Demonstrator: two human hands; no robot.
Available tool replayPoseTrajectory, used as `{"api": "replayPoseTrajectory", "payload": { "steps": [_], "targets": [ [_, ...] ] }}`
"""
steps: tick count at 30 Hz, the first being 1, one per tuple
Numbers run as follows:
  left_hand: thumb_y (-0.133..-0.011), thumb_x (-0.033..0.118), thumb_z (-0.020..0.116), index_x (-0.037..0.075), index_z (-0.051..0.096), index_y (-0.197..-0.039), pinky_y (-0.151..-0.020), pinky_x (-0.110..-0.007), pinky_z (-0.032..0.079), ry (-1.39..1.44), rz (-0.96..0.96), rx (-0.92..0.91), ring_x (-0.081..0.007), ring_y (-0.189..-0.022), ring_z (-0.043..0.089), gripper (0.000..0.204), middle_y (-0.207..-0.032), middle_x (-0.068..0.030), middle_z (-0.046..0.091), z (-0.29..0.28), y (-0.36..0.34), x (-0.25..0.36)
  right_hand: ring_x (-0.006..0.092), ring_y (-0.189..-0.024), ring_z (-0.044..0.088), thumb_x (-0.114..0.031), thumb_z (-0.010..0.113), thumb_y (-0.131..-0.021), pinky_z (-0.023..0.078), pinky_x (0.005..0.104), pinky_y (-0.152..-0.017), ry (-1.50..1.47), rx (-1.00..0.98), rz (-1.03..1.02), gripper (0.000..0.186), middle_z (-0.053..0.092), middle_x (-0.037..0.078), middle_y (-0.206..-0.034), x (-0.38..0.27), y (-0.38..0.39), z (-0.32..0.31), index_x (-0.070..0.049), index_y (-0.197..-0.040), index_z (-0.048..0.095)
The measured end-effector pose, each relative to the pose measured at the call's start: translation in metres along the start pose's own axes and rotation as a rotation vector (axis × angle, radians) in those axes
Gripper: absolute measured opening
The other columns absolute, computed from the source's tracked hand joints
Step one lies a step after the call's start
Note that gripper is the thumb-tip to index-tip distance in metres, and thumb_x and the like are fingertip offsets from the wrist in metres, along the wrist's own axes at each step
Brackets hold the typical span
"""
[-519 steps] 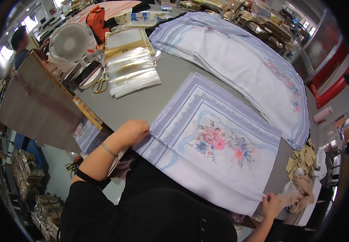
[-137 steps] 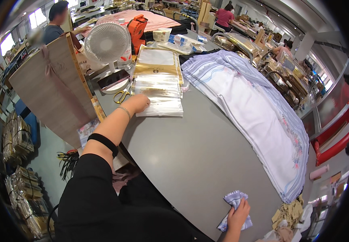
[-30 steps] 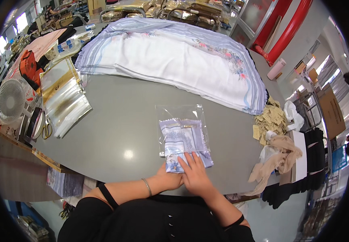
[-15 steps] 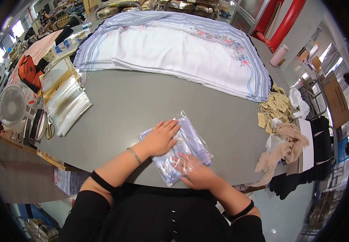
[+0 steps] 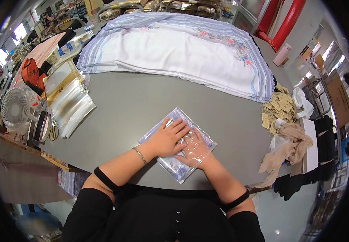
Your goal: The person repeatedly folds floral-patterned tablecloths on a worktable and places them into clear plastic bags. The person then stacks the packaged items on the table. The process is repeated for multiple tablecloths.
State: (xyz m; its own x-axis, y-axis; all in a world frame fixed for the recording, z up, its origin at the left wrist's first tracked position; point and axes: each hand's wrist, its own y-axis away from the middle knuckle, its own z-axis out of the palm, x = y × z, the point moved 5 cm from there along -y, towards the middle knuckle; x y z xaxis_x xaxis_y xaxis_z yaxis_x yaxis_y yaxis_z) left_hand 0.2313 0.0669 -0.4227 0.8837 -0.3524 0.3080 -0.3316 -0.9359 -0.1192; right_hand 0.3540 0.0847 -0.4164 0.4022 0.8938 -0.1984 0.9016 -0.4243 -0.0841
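Folded cloth (image 5: 176, 166) in a clear bag (image 5: 211, 144) lies beneath the left hand (image 5: 166, 139), the right hand (image 5: 195, 150) inside, both grips unclenched, seemingly to keep it flat.

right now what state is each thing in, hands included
clear bag, lying flat, folded cloth inside
left hand, open, flat on the bag
right hand, open, inside the bag
large cloths, piled
gold-trimmed bags, stacked
tan tags, loosely heaped
fan, standing, unclear if running
scissors, partly hidden

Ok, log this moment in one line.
left hand: flat on clear bag; right hand: inside bag; folded cloth: in bag, on grey table
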Motion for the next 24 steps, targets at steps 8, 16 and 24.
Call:
{"api": "replayPoseTrajectory", "payload": {
  "steps": [8,16,24],
  "targets": [
    [-0.092,0.049,0.044,0.002,0.036,-0.143,-0.114,-0.053,0.015,-0.187,-0.023,-0.013,-0.0296,-0.142,0.025,0.069,-0.150,-0.0178,0.033,0.005,0.003,-0.002,0.0442,-0.133,0.030,-0.046,0.068,-0.076,0.022,0.0564,-0.111,0.020,0.056,0.182,0.074,0.039,0.021,-0.143,-0.002,0.032,0.002,-0.006,-0.136,0.049],
    [-0.092,0.036,0.050,0.000,0.037,-0.141,-0.114,-0.054,0.015,-0.246,0.013,0.065,-0.0308,-0.141,0.027,0.063,-0.149,-0.0184,0.033,0.005,0.003,0.014,0.0463,-0.138,0.021,-0.045,0.072,-0.073,0.018,0.0590,-0.111,-0.035,0.029,0.277,0.085,0.031,0.025,-0.147,0.009,0.034,0.004,0.002,-0.137,0.043],
    [-0.091,0.046,0.049,-0.009,0.036,-0.138,-0.116,-0.048,0.016,-0.110,-0.012,0.030,-0.0333,-0.142,0.024,0.073,-0.148,-0.0236,0.033,0.017,0.012,0.038,0.0446,-0.140,0.019,-0.050,0.072,-0.071,0.017,0.0606,-0.110,0.030,0.012,0.249,0.093,0.026,0.025,-0.150,0.011,0.034,0.002,0.001,-0.141,0.039]
  ]
}}
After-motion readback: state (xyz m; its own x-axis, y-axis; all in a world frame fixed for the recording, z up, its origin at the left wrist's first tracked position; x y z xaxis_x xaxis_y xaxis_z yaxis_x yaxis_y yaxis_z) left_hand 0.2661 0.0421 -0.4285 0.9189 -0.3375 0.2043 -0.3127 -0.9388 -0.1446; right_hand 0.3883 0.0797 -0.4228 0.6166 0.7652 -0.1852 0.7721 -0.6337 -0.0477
